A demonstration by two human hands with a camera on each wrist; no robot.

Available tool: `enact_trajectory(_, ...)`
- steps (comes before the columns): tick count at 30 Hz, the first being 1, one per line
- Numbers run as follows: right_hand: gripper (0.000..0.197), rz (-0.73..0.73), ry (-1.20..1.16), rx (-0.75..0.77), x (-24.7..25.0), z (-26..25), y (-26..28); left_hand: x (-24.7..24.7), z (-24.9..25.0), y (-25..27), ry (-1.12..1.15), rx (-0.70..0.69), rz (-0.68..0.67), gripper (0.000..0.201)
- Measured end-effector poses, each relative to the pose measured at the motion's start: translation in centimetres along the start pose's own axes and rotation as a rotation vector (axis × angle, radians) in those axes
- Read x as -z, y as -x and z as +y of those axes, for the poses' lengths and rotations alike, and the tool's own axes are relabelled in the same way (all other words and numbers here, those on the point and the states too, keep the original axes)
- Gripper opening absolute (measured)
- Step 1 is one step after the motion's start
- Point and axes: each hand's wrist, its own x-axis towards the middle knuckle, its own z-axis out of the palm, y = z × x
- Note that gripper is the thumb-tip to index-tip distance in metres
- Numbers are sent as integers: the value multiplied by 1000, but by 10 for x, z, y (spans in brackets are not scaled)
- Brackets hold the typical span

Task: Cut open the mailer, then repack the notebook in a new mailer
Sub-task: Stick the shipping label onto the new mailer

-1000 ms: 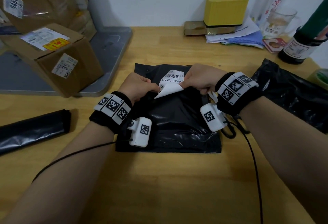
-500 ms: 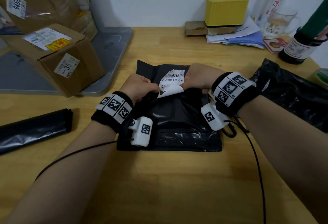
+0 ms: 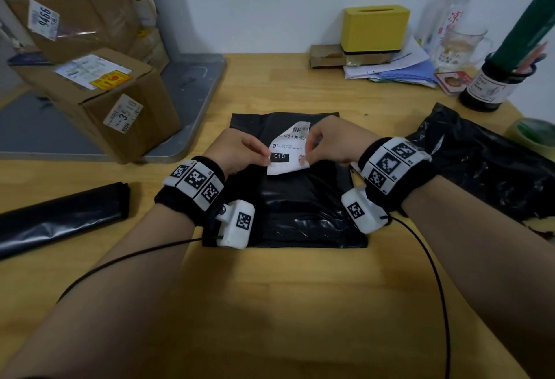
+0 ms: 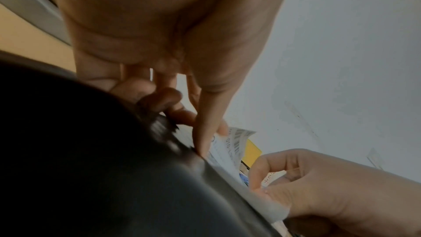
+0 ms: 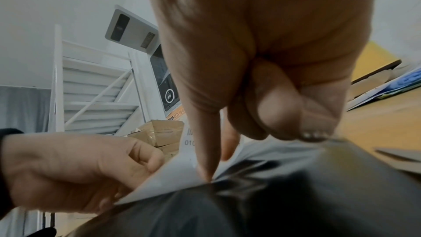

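A black plastic mailer (image 3: 300,213) lies flat on the wooden table, bulging over something inside that I cannot see. Above its upper half, both hands hold a white shipping label (image 3: 289,150) printed with "010". My left hand (image 3: 240,150) pinches the label's left edge between thumb and forefinger (image 4: 205,132). My right hand (image 3: 327,144) pinches its right edge, thumb (image 5: 205,150) down on the paper. The label (image 5: 168,179) slopes down to the mailer (image 5: 296,195), its lower edge at the film. A second, crumpled black mailer (image 3: 492,165) lies at the right.
Cardboard parcels (image 3: 99,99) stand on a grey tray (image 3: 192,90) at the left. A folded stack of black bags (image 3: 60,216) lies at the near left. At the back are a yellow box (image 3: 374,28), papers, a glass mug (image 3: 459,45) and a dark bottle (image 3: 492,84).
The label has been turned printed side toward me: the "010" block now shows. The hands now hold it lower over the mailer.
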Motion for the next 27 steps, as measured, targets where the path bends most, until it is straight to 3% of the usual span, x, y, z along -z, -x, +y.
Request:
enact_trajectory(2,20,-3,-29,17,-2,1,5,1,1,3,-19,-5,-12,13)
enact_trajectory(7,60,-35,-60,-46,-5,2,20,2,4,11,-67,-4,-54,25)
enact_trajectory(10,69,-42,-90,-71,-8,6,23,4,7,14,-103,0,-78,28)
enact_trajectory(12,71,-36,-116,-72,-10,11,23,6,12,15,-62,-29,-16,21)
enact_trajectory(14,71,-38,-152,-69,-12,15,23,3,24,17,61,-68,-1,14)
enact_trajectory(16,69,-38,-180,-60,-13,18,23,-7,37,19,277,-39,-166,20)
enact_trajectory(19,68,-46,-224,-54,-14,19,22,-24,42,14,465,138,-398,32)
enact_trajectory(23,56,-99,-316,-88,-9,24,22,-28,36,4,699,320,-438,42)
enact_trajectory(25,28,-92,-521,-67,-4,25,22,-25,35,1,744,359,-463,46)
enact_trajectory(27,28,-101,-855,-84,-3,23,24,-22,35,-3,766,381,-498,50)
